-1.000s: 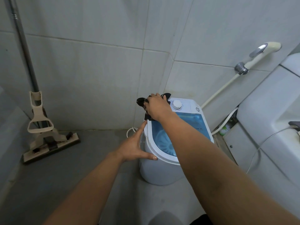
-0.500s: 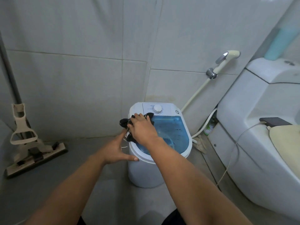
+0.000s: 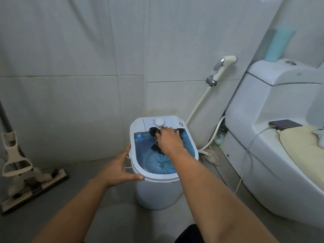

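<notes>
A small white washing machine (image 3: pixel 157 193) with a blue see-through lid stands on the grey floor in the corner. A white dial (image 3: pixel 159 122) sits on its back panel. My right hand (image 3: pixel 168 140) grips a black cloth (image 3: pixel 179 132) on top of the lid, just in front of the dial. Parts of the cloth stick out beside my fingers; the rest is hidden under the hand. My left hand (image 3: pixel 116 168) rests against the machine's left rim, fingers straight and thumb along the front edge.
A white toilet (image 3: pixel 273 155) fills the right side, with a dark phone (image 3: pixel 284 124) and its cable on it. A bidet sprayer (image 3: pixel 221 67) hangs on the tiled wall behind the machine. A flat mop (image 3: pixel 33 183) leans at the left wall.
My right hand has carried the black cloth from the machine's left rim to the middle of the lid, by the dial. My left hand stays on the left rim.
</notes>
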The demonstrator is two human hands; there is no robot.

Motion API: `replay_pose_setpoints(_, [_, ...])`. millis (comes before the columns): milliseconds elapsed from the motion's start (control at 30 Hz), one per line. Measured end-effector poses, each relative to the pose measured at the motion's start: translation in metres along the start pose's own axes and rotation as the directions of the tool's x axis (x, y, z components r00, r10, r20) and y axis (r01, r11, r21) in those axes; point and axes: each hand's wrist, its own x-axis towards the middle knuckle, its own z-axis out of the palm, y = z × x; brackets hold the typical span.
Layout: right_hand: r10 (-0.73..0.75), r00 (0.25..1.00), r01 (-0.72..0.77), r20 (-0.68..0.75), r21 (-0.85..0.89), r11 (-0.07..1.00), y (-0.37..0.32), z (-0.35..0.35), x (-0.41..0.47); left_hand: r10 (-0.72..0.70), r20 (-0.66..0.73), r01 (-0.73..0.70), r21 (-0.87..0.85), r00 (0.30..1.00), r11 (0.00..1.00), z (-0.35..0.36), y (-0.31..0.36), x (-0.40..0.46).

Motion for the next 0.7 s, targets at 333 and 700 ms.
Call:
replay_pose_setpoints(333, [0.303,0.946,-0.285,-0.114,0.152,0.946,0.072,-0.013,-0.003,-0.021,0.008,0.020,0.091,1.000,0.996,-0.004,0.010,-0.001])
replay_pose_setpoints(700, [0.122,0.987,-0.109,-0.107,0.115,0.987,-0.016,0.025,-0.034,-0.015,0.016,0.014,0.067,1.000,0.998,-0.004,0.015,-0.004])
